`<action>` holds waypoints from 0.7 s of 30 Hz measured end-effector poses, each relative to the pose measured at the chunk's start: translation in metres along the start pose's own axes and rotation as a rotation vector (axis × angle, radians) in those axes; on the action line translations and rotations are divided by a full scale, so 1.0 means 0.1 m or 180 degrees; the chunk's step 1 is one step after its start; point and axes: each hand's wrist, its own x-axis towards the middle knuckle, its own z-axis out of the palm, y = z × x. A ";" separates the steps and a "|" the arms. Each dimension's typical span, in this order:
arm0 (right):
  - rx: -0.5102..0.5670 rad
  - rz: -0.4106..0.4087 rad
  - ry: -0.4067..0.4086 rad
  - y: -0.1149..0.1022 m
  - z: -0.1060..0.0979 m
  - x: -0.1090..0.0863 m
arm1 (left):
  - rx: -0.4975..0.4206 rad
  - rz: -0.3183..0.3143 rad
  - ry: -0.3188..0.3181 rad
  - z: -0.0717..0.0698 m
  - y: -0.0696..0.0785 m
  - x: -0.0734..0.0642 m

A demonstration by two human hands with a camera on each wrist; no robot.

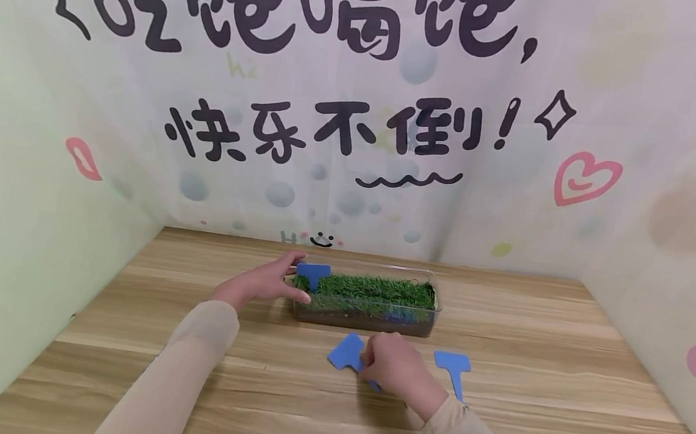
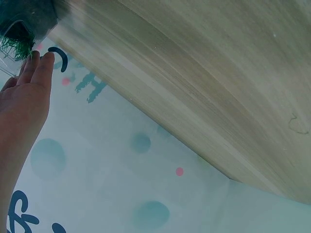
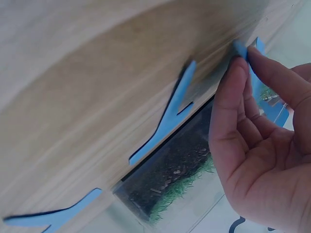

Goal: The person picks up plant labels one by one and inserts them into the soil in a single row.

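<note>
My left hand [image 1: 263, 280] grips the left end of a clear plastic planter box [image 1: 368, 323], its thumb at the front wall and its fingers round the back. Dark soil topped with green grass [image 1: 378, 291] fills the box. A blue T-shaped plant label [image 1: 313, 270] stands upright in the grass at that end. In front of the box, my right hand [image 1: 398, 369] pinches another blue plant label [image 1: 347, 351] close over the table, its fingers covering part of the stem. In the right wrist view, two more blue labels [image 3: 163, 121] lie on the wood.
One loose label [image 1: 452, 362] lies to the right of my right hand. The wood-grain table [image 1: 274, 409] runs back to a printed cloth wall [image 1: 248, 184] close behind the box, with pale side walls [image 1: 664, 267] at both sides.
</note>
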 end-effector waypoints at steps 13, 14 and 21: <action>0.0568 -0.0088 -0.0109 0.06 -0.03 -0.02 | -0.0024 -0.0016 0.0024 0.01 0.02 -0.01; 0.0600 -0.0090 -0.0124 0.06 -0.03 -0.02 | -0.0025 -0.0017 0.0024 0.01 0.02 -0.01; 0.0778 -0.0142 -0.0151 0.09 -0.03 0.00 | -0.0004 -0.0006 0.0024 0.00 0.02 -0.02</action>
